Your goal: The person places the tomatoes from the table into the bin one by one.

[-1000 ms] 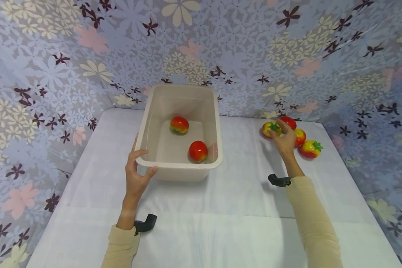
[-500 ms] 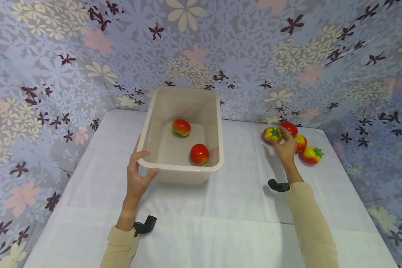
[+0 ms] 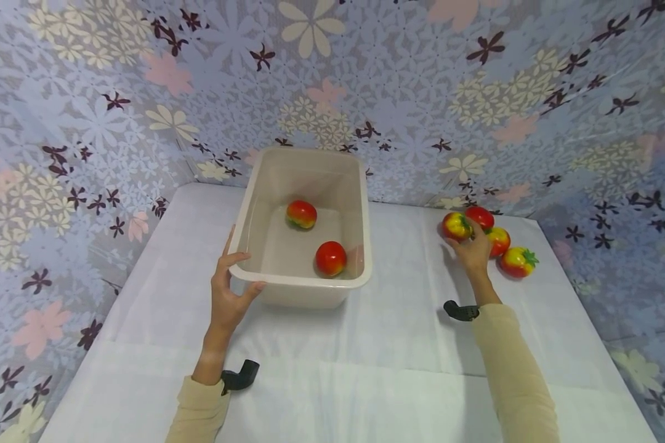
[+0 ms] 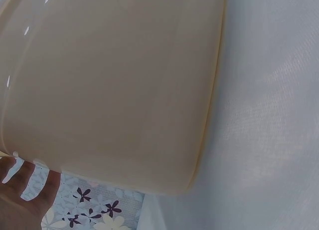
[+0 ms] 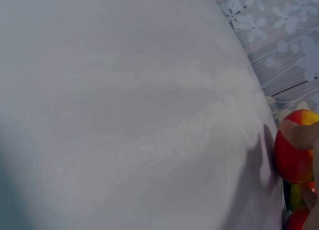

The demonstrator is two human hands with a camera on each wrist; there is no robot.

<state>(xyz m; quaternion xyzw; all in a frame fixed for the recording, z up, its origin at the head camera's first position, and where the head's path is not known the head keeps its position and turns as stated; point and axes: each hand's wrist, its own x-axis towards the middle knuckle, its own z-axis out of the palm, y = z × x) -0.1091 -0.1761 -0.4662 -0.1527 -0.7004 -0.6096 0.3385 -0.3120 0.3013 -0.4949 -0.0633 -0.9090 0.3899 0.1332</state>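
Head view: your R hand (image 3: pixel 473 249) is at the far right of the table (image 3: pixel 404 307), thumb & fingers pinching the leftmost fruit (image 3: pixel 453 226) there, on its right side by the leafy top. R wrist view agrees: thumb pressed on the skin. Can't tell if it's off the table yet.

Your L hand (image 3: pixel 228 301) grips the bin (image 3: pixel 302 296) at its near-left corner, one finger hooked over the edge, thumb on the near side. Inside: a red-yellow fruit (image 3: pixel 302 214) toward the far left & a round red fruit (image 3: pixel 331 258) at near right.

Tips for the hold: get thumb & fingertips opp. each other round the body, not on the leaf. Skin looks shiny, so prob. slippery; squeeze firm but no more. Go straight up before moving sideways, b/c the far red fruit (image 3: pixel 481 217), the middle fruit (image 3: pixel 500 242) & the leafy fruit (image 3: pixel 516 263) sit v. close on the right & could roll if your knuckles bump them. W/ the L hand, just steady the bin: pulling down on that corner might tip or drag it.
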